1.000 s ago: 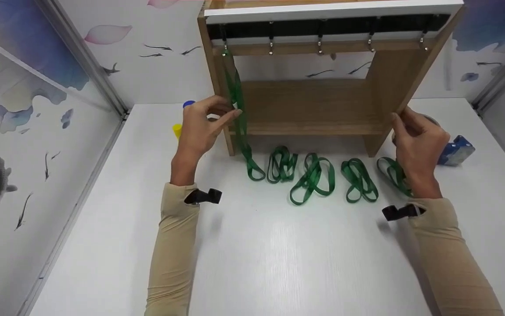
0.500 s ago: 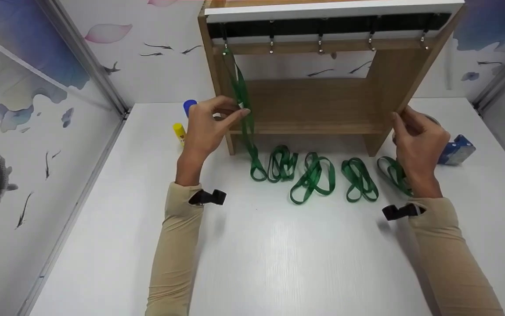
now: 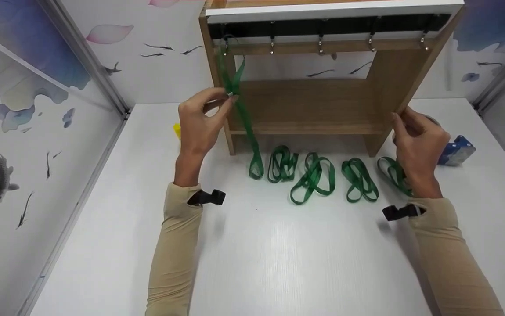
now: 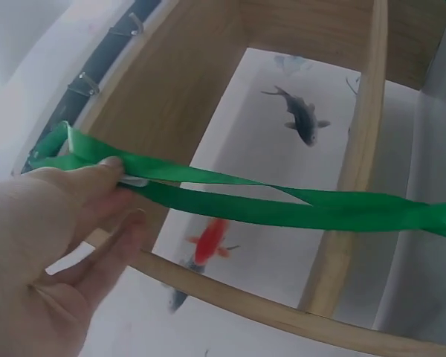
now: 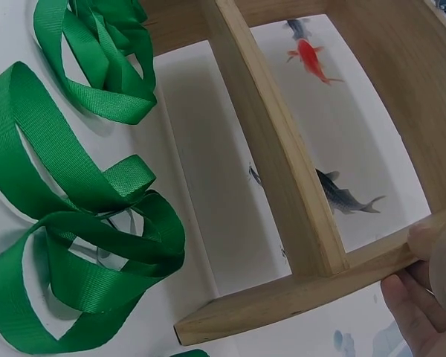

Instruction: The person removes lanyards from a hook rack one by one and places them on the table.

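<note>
My left hand (image 3: 199, 120) pinches a green lanyard (image 3: 246, 120) between thumb and fingers, just below the leftmost hook (image 3: 226, 47) of a wooden rack (image 3: 309, 105). In the left wrist view the lanyard (image 4: 282, 212) runs as two strands from the hook bar past the fingertips, with a small pale piece at the pinch. Its upper loop spreads around the hook; whether it hangs on the hook I cannot tell. The lower end reaches down to the table. My right hand (image 3: 419, 140) grips the front edge of the rack's right side panel, seen closer in the right wrist view (image 5: 431, 286).
Several folded green lanyards (image 3: 312, 177) lie in a row before the rack. More hooks (image 3: 320, 45) line its top bar. A yellow cap (image 3: 177, 130) shows behind my left hand, and a blue box (image 3: 456, 150) stands beside my right hand.
My left hand went slightly right, then back left and up with the lanyard. The lanyard's upper strands have spread apart at the hook. The right hand stays on the panel.
</note>
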`<state>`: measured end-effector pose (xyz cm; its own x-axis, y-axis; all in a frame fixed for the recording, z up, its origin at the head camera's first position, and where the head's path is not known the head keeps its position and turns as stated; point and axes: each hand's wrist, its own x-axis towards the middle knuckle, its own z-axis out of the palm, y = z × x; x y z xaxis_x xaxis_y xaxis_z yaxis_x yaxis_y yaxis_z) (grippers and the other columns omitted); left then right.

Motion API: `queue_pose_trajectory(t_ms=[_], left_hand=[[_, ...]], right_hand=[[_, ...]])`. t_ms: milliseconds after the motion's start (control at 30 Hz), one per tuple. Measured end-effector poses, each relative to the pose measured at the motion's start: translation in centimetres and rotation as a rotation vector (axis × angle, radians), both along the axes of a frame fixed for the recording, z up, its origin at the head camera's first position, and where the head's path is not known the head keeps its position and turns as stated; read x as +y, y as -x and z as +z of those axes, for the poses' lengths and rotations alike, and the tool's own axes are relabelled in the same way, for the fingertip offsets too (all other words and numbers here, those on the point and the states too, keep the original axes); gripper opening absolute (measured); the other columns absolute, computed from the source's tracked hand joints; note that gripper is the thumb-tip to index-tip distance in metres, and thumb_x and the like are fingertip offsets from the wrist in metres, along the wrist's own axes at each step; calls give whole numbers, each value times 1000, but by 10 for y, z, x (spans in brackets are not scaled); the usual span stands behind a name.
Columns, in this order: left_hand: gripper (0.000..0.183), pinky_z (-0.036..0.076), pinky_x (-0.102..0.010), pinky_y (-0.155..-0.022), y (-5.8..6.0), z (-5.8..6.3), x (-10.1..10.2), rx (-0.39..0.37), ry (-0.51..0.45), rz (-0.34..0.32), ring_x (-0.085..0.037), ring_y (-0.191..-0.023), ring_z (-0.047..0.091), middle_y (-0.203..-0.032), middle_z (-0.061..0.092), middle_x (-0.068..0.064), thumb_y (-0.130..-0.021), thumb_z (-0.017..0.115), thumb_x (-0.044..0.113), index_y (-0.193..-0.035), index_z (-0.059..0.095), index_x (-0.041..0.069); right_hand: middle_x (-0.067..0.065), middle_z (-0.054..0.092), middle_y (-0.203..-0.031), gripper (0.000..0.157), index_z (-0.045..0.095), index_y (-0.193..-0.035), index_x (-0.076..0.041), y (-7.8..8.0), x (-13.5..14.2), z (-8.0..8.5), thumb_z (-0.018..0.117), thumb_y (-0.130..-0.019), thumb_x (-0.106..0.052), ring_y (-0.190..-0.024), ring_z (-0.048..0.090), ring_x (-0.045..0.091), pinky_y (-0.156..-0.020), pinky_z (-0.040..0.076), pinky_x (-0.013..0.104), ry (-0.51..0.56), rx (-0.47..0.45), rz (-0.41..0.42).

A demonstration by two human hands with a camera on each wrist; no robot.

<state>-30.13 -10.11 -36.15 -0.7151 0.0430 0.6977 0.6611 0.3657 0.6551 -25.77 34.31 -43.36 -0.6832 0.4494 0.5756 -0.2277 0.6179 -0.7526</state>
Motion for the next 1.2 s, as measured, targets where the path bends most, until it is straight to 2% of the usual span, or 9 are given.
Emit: queue_pose_trajectory(t_ms=[100, 233, 367, 600, 700, 867, 1000, 1100, 1200], left_hand=[[19, 65, -31, -100, -3, 5, -1, 90, -69, -9, -19, -107, 79, -112, 81, -11, -100, 79, 12, -117, 81, 3], [21, 65, -31, -98, -7, 11, -2, 152, -83, -22, -19, -108, 80, -115, 80, -11, -101, 77, 9, -120, 80, 2], [22, 66, -29, -96, -8, 12, -4, 158, -44, -30, -17, -106, 80, -113, 82, -10, -102, 77, 11, -121, 79, 3], [27, 65, -29, -97, -6, 11, -13, 157, 47, -75, -16, -107, 80, -117, 82, -10, -103, 76, 14, -127, 77, 3], [31, 65, -31, -100, -7, 12, -15, 137, 42, -103, -16, -107, 80, -115, 82, -10, -102, 77, 13, -130, 73, 0], [41, 63, -31, -103, -7, 12, -15, 81, 17, -128, -16, -105, 80, -111, 83, -11, -101, 78, 10, -136, 62, -3], [36, 63, -29, -102, -7, 11, -17, 23, 45, -122, -16, -104, 80, -111, 83, -9, -101, 77, 10, -135, 70, 0], [26, 64, -29, -100, -7, 10, -19, -26, 73, -104, -16, -104, 79, -114, 83, -7, -101, 78, 12, -127, 79, 6], [22, 63, -29, -103, -7, 10, -21, -57, 106, -78, -16, -108, 79, -116, 83, -6, -101, 78, 14, -122, 81, 7]], right_hand=[[0, 79, -131, 33, 75, -134, -30, -1, 0, 0, 77, -102, -31, -118, 78, 12, -96, 61, 17, -3, -13, -5], [0, 79, -132, 32, 75, -134, -31, -1, 0, 0, 77, -102, -32, -119, 78, 12, -97, 61, 17, 2, -21, -8], [0, 79, -132, 32, 75, -134, -32, -1, 1, 0, 77, -102, -32, -118, 78, 11, -96, 60, 17, 5, -26, -9], [5, 80, -127, 32, 77, -133, -19, -1, -2, 2, 79, -101, -22, -114, 80, 14, -94, 61, 17, -12, 13, -18], [5, 80, -128, 32, 76, -133, -17, -1, -3, 3, 78, -101, -19, -115, 79, 16, -95, 61, 17, -13, -8, -39], [3, 80, -129, 32, 76, -133, -22, 1, 2, -2, 78, -102, -24, -115, 79, 13, -94, 61, 17, -9, -10, -27], [1, 79, -130, 31, 76, -133, -29, 0, 3, -2, 77, -102, -30, -116, 78, 10, -96, 61, 17, -3, -14, -10], [-1, 79, -131, 31, 75, -133, -33, -1, 2, -1, 76, -102, -34, -117, 78, 9, -97, 61, 18, 1, -24, -4], [-2, 78, -132, 31, 75, -134, -34, -1, 2, 0, 75, -103, -36, -119, 77, 10, -98, 61, 19, -1, -34, 0]])
